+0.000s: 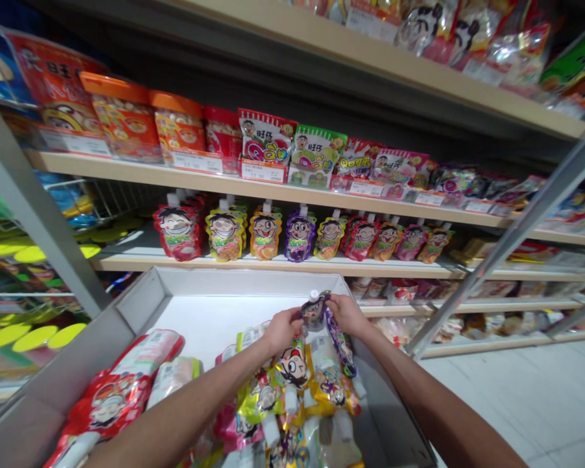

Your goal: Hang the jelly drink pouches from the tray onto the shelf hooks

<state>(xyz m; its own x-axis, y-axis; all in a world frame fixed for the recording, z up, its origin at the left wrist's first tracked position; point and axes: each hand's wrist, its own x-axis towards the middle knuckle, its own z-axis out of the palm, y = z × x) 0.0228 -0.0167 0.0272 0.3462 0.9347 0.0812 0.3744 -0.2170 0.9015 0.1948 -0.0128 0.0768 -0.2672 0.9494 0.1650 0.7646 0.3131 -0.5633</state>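
My left hand (283, 330) has its fingers closed on the left edge of a dark purple spouted pouch (314, 313), whose white cap points up. The thumb and fingers of my right hand (346, 314) pinch the same pouch near its top right. Just under my right hand is another purple pouch (340, 343); whether that hand also grips it, I cannot tell. Both hands are over an open white box (214, 281). Piled in it are several pouches, among them a yellow-green pouch (262, 393), an orange pouch (334, 383) and a large red pouch (110, 403).
Behind the box, a shelf (273, 265) carries a row of upright spouted pouches (266, 234). Orange-lidded jars (121, 117) and candy bags (316, 153) stand one level higher. A slanting metal post (497, 240) rises at the right, beside white floor tiles (531, 390). Yellow-lidded tubs (29, 344) are at left.
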